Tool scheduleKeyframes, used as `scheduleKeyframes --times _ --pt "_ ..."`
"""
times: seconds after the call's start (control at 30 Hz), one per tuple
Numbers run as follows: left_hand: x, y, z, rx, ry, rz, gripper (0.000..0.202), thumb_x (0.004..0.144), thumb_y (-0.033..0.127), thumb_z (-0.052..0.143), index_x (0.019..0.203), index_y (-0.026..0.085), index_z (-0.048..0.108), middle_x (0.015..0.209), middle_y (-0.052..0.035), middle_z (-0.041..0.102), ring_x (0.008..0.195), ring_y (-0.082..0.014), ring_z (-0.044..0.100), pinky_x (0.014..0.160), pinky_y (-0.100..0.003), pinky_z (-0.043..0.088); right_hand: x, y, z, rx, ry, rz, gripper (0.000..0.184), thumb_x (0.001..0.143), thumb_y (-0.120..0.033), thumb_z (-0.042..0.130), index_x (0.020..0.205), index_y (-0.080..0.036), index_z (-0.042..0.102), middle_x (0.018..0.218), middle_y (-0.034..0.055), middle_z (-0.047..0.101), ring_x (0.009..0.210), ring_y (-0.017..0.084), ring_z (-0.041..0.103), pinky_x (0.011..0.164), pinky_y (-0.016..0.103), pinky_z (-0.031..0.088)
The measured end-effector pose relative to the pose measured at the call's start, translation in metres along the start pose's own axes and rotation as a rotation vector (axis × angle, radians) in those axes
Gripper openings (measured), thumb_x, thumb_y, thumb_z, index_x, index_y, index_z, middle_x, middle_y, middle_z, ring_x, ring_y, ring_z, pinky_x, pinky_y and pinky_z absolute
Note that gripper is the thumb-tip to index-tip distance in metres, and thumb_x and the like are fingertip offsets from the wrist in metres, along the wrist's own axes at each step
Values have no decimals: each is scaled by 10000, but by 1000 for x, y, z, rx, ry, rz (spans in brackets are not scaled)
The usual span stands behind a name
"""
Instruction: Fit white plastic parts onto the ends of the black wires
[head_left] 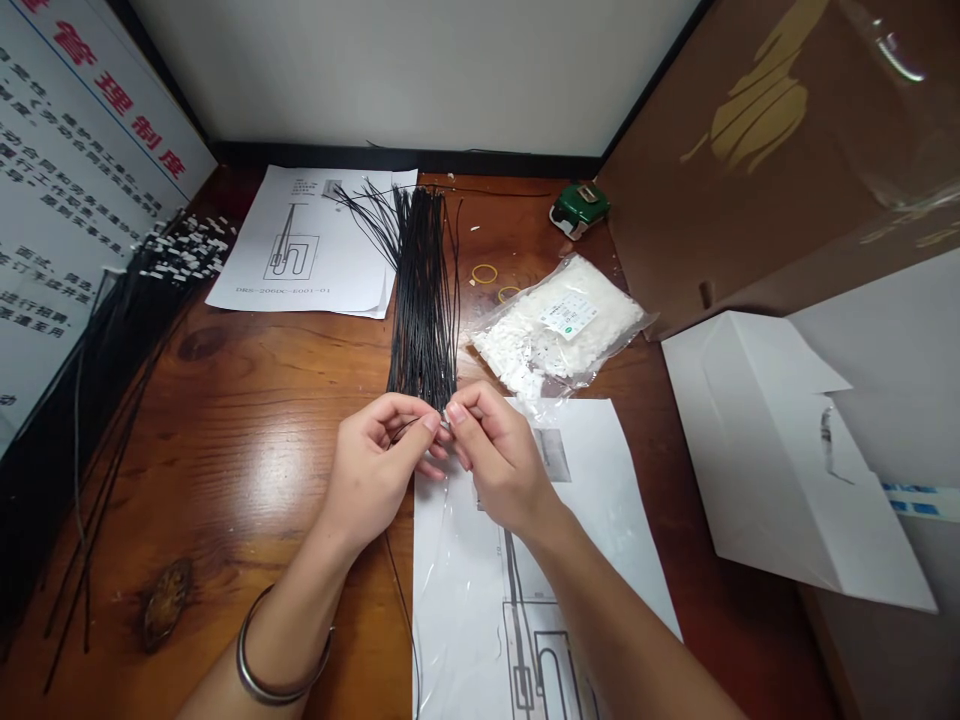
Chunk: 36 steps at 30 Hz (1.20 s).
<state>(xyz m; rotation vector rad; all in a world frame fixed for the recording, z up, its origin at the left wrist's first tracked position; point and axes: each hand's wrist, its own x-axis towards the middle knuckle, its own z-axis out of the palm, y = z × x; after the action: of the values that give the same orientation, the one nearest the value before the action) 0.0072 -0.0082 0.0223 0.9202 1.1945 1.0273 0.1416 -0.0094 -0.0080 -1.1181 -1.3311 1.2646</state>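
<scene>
My left hand [382, 455] pinches a thin black wire [399, 585], whose tail hangs down past the wrist onto the paper's left edge. My right hand [499, 450] is closed, thumb against forefinger, with its tips meeting those of the left. A tiny whitish piece shows between the fingertips; its kind cannot be made out. Just beyond both hands lies a bundle of black wires [424, 290] on the wooden table [247, 400]. To the right of the bundle is a clear bag of small white parts [562, 325], with some parts near its open-looking front corner.
Under my hands lies a printed drawing [600, 520]; another drawing sheet [255, 250] is behind. Wires with white ends [187, 250] fill the left side. A green tape measure [580, 208], yellow rubber bands [484, 273], a brown box [675, 170] and a white folded carton [765, 450] are rightward.
</scene>
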Motion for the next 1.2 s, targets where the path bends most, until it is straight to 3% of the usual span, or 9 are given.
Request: scheduleKeyframes --times 0.43,0.87,1.2 --pt "2 -1 1 -29 36 -27 152 733 244 734 736 119 649 644 -4 668 562 -103 632 498 -186 569 1 -1 -1 38 -14 34 175 941 -294 477 788 -209 479 601 -65 431 498 92 388 496 250 320" --pt "1 -6 2 68 28 48 146 790 254 684 740 128 628 650 2 654 583 -97 634 523 -175 567 2 -1 0 -101 22 -8 175 933 -280 457 774 -206 458 608 -52 449 510 99 406 499 257 323" --pt "1 -8 2 41 37 52 118 780 246 698 784 140 646 677 9 653 600 -99 637 521 -179 576 2 1 0 -67 49 15 178 941 -291 460 781 -213 452 594 -59 433 493 97 385 484 257 302"
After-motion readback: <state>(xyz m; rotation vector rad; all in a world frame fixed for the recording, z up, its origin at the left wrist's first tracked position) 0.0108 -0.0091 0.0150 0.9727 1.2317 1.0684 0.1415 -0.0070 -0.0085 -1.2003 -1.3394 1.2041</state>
